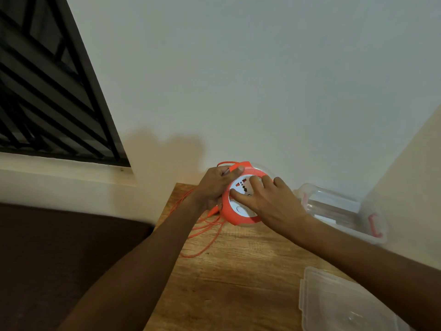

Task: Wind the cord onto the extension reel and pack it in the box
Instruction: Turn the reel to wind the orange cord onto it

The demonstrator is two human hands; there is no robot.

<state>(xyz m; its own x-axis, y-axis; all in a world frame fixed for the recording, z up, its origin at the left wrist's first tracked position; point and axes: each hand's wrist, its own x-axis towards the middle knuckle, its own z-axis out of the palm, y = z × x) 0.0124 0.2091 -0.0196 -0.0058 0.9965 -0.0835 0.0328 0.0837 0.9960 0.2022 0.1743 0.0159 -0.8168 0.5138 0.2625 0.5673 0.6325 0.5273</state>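
An orange round extension reel (pixel 241 217) with a white socket face is held tilted above the far end of the wooden table (pixel 226 283). My left hand (pixel 214 185) grips its left rim, thumb on the top edge. My right hand (pixel 265 197) lies on the white face, fingers spread over the sockets. Loose orange cord (pixel 202 232) hangs from the reel's left side and lies in loops on the table. A clear plastic box (pixel 343 209) with an orange latch stands open to the right of the reel.
The box's clear lid (pixel 343 304) lies on the table at the near right. A pale wall rises right behind the table. A barred window (pixel 47 91) is at the upper left, and a dark surface (pixel 59 254) lies left of the table.
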